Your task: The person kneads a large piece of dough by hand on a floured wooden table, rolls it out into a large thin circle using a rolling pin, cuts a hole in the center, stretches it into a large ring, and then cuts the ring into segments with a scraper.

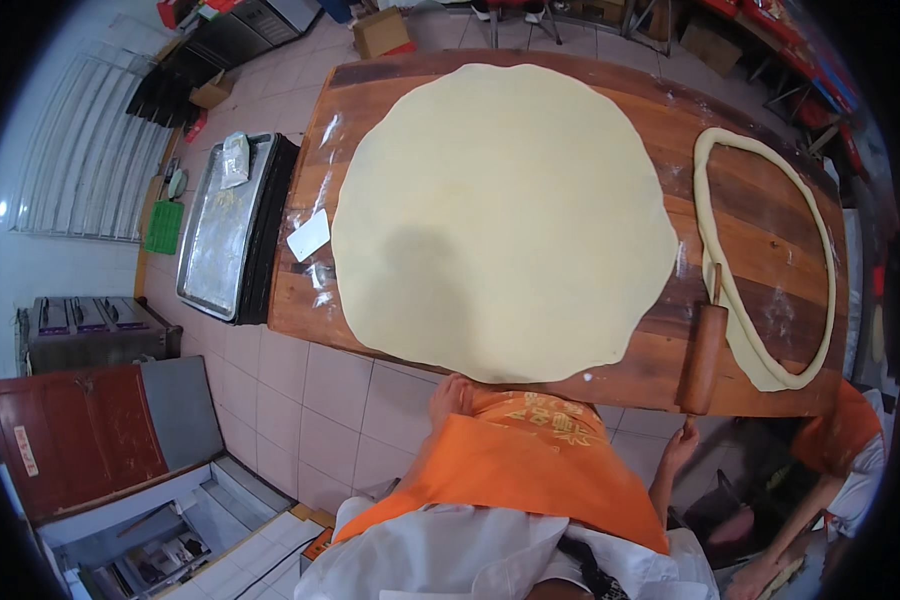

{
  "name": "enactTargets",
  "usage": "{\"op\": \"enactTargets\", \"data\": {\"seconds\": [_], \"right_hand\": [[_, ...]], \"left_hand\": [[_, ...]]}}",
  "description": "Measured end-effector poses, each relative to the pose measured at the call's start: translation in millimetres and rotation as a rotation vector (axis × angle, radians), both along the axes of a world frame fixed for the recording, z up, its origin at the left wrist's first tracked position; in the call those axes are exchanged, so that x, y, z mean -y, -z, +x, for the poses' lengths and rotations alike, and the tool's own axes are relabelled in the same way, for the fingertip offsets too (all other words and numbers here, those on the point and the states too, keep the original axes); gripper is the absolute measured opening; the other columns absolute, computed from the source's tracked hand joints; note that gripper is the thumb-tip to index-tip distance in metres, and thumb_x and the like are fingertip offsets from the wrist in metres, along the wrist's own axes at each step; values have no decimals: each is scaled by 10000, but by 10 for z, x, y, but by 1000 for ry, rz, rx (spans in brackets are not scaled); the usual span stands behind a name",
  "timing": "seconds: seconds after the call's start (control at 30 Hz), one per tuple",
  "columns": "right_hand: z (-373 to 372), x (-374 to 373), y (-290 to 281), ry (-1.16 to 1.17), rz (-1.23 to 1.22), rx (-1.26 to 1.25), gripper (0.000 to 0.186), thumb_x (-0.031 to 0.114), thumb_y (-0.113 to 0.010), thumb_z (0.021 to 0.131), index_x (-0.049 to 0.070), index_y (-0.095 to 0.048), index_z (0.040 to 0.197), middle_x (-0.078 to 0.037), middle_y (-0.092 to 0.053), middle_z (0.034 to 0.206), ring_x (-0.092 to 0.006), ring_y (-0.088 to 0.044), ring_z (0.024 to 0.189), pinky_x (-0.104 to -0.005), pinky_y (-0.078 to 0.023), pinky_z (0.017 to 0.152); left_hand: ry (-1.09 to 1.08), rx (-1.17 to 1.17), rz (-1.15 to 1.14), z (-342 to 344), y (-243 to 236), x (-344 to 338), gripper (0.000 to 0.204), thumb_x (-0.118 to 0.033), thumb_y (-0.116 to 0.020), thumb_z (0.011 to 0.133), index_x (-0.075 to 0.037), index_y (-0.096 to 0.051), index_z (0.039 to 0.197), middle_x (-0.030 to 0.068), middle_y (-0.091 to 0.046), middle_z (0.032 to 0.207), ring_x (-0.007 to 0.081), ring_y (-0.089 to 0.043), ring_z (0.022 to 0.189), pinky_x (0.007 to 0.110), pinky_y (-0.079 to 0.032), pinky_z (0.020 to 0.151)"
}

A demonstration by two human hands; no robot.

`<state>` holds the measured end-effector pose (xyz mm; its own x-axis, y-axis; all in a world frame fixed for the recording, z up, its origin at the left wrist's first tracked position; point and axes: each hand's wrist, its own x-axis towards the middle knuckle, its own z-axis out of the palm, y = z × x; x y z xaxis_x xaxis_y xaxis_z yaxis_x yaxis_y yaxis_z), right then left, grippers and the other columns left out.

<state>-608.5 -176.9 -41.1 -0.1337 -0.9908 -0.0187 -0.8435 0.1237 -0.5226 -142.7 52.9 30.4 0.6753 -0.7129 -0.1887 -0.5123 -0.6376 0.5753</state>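
Note:
A large round sheet of pale dough (510, 180) covers much of the wooden table (305, 305). At its near edge my left hand (451, 401) has curled fingers; what they hold, if anything, is unclear. My right hand (682, 440) grips the lower handle of a wooden rolling pin (703, 355), which lies right of the sheet. A long loop of rolled dough (818, 230) rests on the table's right side, partly beside the pin. A small white rectangular card or scraper (308, 235) sits left of the sheet, among streaks of flour.
Stacked metal trays (215, 260) with a small packet (235, 160) stand left of the table. A co-worker's arm (790, 520) and orange apron are at lower right. Lower left are a red-brown board (75, 440) and steel equipment (100, 340). Cardboard boxes (380, 35) and stools line the far floor.

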Motion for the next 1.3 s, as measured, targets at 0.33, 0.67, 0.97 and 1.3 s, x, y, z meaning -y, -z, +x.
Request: {"op": "enactTargets", "data": {"seconds": [0.33,0.67,0.97,1.3], "right_hand": [[4125,695,-385,-822,140,131,343,44,-502,833,19,-486,1174,-192,-491,1196,-350,-448,1131,-397,-354,965],[5891,1761,36,-939,-109,-415,248,41,-483,812,134,-577,1021,-85,-362,1372,-303,-305,1279,-512,-222,1032],[5894,1865,-74,-991,-92,-442,309,-17,-467,773,131,-565,1026,-24,-330,1403,-259,-280,1311,-546,-180,1051],[5674,2169,-198,-1215,-95,-382,264,19,-529,754,118,-570,996,-36,-383,1363,-250,-302,1296,-528,-183,1063]], "left_hand": [[106,294,140,2051,683,982,618,-294,-558,830,-51,-321,1347,186,-272,1410,329,-244,1305,492,-158,1061],[158,289,235,2656,920,1129,649,-411,-477,858,-42,-284,1356,177,-226,1426,327,-186,1324,515,-104,1067],[145,251,52,2627,875,1281,604,-257,-537,850,-42,-283,1353,199,-242,1410,358,-202,1312,519,-107,1061],[559,140,-310,2190,706,3191,350,-78,-617,710,-35,-551,1052,102,-487,1178,288,-430,1119,435,-318,954]]}}
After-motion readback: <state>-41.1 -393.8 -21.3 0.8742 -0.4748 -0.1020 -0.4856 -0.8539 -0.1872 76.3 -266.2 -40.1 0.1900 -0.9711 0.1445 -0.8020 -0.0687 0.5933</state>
